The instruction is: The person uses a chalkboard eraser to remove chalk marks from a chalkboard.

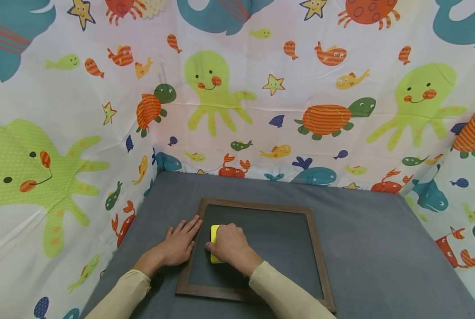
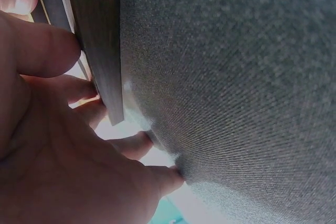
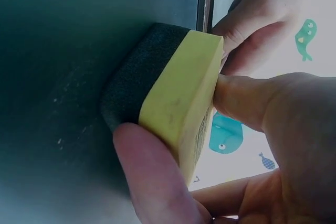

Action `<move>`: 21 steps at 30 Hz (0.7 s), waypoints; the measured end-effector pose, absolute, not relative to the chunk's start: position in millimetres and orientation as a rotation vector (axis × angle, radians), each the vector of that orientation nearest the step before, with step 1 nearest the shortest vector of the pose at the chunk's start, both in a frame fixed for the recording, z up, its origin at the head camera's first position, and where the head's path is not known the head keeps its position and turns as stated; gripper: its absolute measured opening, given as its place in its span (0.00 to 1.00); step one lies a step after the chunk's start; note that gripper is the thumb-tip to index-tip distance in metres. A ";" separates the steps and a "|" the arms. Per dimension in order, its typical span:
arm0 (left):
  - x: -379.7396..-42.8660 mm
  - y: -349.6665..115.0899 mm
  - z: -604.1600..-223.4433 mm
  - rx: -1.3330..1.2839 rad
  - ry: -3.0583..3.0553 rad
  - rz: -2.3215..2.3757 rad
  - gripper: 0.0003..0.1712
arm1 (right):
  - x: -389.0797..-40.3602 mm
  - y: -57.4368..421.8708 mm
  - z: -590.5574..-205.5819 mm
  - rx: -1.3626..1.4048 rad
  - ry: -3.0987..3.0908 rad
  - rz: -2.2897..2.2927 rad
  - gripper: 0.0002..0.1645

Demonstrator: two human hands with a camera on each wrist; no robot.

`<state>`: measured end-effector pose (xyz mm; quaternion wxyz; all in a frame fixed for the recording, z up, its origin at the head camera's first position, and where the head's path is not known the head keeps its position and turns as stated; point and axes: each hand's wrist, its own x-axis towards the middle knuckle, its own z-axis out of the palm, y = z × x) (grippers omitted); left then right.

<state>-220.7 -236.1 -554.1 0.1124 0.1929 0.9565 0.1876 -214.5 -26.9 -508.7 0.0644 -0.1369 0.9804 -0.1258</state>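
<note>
A framed chalkboard (image 1: 277, 252) with a brown wooden frame lies flat on the grey cloth. My right hand (image 1: 234, 248) grips a yellow block eraser (image 3: 181, 85) with a dark felt underside, near the board's left side. In the right wrist view the felt (image 3: 142, 69) meets the dark board surface, thumb and fingers on opposite sides of the block. Fingers spread and fairly straight, my left hand (image 1: 177, 244) rests at the left edge of the frame (image 2: 100, 40). Its outer fingertips touch the grey cloth in the left wrist view.
The grey cloth-covered table (image 1: 372, 248) extends to the right of the board. A white curtain (image 1: 277, 110) printed with sea animals hangs behind and along both sides. Small pale specks (image 3: 60, 141) show on the board beside the eraser.
</note>
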 end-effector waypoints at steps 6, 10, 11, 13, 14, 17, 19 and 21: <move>-221.4 -235.4 -554.0 0.565 2.801 0.546 0.40 | -214.0 -20.7 -507.5 -0.394 2.950 -0.418 0.33; -221.2 -235.9 -554.0 0.568 2.797 0.547 0.40 | -214.1 -17.9 -507.4 -0.394 2.948 -0.420 0.32; -221.0 -235.9 -554.0 0.570 2.796 0.546 0.40 | -214.2 -17.1 -507.5 -0.393 2.947 -0.420 0.32; -220.8 -236.2 -553.9 0.571 2.793 0.543 0.40 | -214.4 -15.6 -507.7 -0.387 2.943 -0.422 0.33; -220.7 -236.3 -553.9 0.571 2.791 0.547 0.40 | -214.5 -14.7 -507.7 -0.383 2.941 -0.427 0.33; -220.7 -236.2 -553.5 0.573 2.788 0.557 0.40 | -214.9 -12.0 -507.9 -0.364 2.936 -0.444 0.34; -220.8 -236.2 -553.0 0.574 2.787 0.562 0.40 | -214.7 -10.1 -508.0 -0.347 2.931 -0.460 0.35; -220.8 -236.1 -552.3 0.574 2.788 0.564 0.40 | -214.6 -8.2 -508.4 -0.331 2.929 -0.473 0.36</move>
